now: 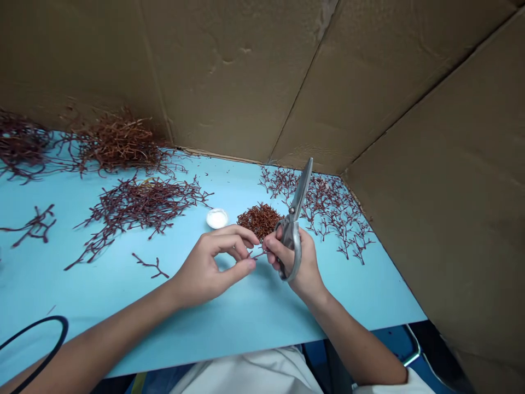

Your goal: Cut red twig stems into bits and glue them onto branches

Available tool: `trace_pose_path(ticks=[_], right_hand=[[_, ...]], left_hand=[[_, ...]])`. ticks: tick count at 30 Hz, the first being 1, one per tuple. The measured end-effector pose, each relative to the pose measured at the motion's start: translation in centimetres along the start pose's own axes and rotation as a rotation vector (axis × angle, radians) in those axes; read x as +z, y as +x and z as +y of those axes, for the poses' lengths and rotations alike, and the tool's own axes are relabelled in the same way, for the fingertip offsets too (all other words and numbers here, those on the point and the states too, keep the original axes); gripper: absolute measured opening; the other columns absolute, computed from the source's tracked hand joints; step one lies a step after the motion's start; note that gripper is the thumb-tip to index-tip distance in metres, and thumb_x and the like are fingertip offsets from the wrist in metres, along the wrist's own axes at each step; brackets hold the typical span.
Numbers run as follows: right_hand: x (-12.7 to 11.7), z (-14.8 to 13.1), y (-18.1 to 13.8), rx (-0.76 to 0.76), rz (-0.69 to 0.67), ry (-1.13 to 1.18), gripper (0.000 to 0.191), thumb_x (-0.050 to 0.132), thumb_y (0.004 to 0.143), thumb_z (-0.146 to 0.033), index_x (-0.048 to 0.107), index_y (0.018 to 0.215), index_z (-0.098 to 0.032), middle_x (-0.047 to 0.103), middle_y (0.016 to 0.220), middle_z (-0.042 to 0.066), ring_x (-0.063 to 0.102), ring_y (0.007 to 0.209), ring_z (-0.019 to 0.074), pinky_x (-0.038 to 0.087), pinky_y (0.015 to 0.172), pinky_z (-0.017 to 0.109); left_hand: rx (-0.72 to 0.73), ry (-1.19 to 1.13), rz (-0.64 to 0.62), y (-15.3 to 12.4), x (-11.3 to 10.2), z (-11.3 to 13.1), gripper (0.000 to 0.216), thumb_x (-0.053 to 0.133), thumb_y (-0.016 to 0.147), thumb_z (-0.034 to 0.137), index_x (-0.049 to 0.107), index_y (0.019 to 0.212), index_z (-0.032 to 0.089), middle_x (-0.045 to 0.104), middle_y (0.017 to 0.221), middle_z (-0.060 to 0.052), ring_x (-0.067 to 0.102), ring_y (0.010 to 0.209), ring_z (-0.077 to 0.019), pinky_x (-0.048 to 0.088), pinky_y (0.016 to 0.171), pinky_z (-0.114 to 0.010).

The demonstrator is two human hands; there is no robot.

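The person's left hand [209, 262] is pinching a thin reddish-brown twig [257, 254] between thumb and forefinger, with the other fingers curling above. The twig is spanning the small gap between the hands, above the tabletop. The right hand [297, 257] is wrapping around the handles of a pair of grey metal scissors [297, 205], whose closed blades are pointing up and away, and its fingertips are meeting the twig's other end.

Just past the hands, a compact heap of short dark-red cut pieces [259, 221] is sitting on the light-blue tabletop [262, 306], with a small round white dish [217, 218] lying to its left. A loose spread of branching dark-red stems [328, 210] is covering the far right corner. To the left, a large tangled pile of the same stems [139, 210] is lying mid-table, and a browner pile [117, 143] is heaped behind it against the wall. A darker clump [20, 145] is sitting at the far left edge. One forked stem [151, 265] and another small branch [30, 225] are lying apart on the blue surface. Brown corrugated cardboard walls [229, 71] are enclosing the far sides, and a black cable [41, 339] is curving across the lower left.
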State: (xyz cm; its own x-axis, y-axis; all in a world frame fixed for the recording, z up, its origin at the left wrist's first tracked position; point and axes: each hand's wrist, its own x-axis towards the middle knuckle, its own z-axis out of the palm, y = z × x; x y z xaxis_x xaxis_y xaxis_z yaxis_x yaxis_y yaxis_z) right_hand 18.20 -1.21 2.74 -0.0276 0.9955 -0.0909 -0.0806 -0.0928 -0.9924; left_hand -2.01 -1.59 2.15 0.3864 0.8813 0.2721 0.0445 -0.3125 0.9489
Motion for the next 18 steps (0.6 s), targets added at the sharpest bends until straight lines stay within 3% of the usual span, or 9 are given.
trace_pose_path(ticks=[2, 5, 7, 12, 18], right_hand=[[-0.2, 0.1, 0.2, 0.026, -0.002, 0.04, 0.05, 0.092, 0.073, -0.051, 0.052, 0.084, -0.023, 0.07, 0.067, -0.004, 0.052, 0.045, 0.0077, 0.039, 0.037, 0.018], [-0.3, 0.1, 0.4, 0.08, -0.035, 0.077, 0.05, 0.092, 0.073, -0.052, 0.052, 0.086, -0.023, 0.067, 0.06, -0.005, 0.049, 0.041, 0.0067, 0.036, 0.036, 0.016], [-0.2, 0.2, 0.4, 0.123, -0.082, 0.093, 0.05, 0.091, 0.074, -0.052, 0.051, 0.084, -0.023, 0.062, 0.054, -0.008, 0.046, 0.039, 0.0058, 0.034, 0.036, 0.016], [0.3, 1.1, 0.0, 0.233, -0.224, 0.176, 0.051, 0.091, 0.075, -0.054, 0.051, 0.084, -0.023, 0.056, 0.047, -0.01, 0.04, 0.036, 0.0047, 0.031, 0.037, 0.016], [0.7, 1.8, -0.6, 0.338, -0.368, 0.228, 0.055, 0.092, 0.072, -0.056, 0.05, 0.084, -0.023, 0.053, 0.045, -0.012, 0.038, 0.037, 0.0044, 0.034, 0.04, 0.016]], left_hand=[[0.085, 0.031, -0.04, 0.0, -0.2, -0.3, 0.008, 0.078, 0.09, 0.025, 0.073, 0.095, 0.02, 0.075, 0.116, -0.01, 0.073, 0.101, -0.0212, 0.061, 0.082, -0.029], [0.233, 0.159, -0.083, 0.0, -0.3, -1.2, 0.031, 0.072, 0.095, 0.018, 0.072, 0.125, 0.022, 0.076, 0.123, -0.012, 0.071, 0.113, -0.0225, 0.062, 0.084, -0.029], [0.305, 0.207, -0.08, 0.1, -0.2, -1.9, 0.034, 0.065, 0.1, 0.015, 0.072, 0.132, 0.024, 0.076, 0.123, -0.013, 0.072, 0.114, -0.0216, 0.063, 0.088, -0.03], [0.464, 0.186, 0.027, 0.2, 0.2, -2.3, 0.021, 0.07, 0.099, 0.013, 0.08, 0.115, 0.023, 0.074, 0.104, -0.009, 0.075, 0.087, -0.0159, 0.064, 0.076, -0.026], [0.624, 0.286, 0.083, 0.4, 0.6, -1.4, 0.012, 0.073, 0.097, 0.013, 0.079, 0.104, 0.019, 0.065, 0.09, -0.004, 0.066, 0.076, -0.013, 0.06, 0.065, -0.023]])
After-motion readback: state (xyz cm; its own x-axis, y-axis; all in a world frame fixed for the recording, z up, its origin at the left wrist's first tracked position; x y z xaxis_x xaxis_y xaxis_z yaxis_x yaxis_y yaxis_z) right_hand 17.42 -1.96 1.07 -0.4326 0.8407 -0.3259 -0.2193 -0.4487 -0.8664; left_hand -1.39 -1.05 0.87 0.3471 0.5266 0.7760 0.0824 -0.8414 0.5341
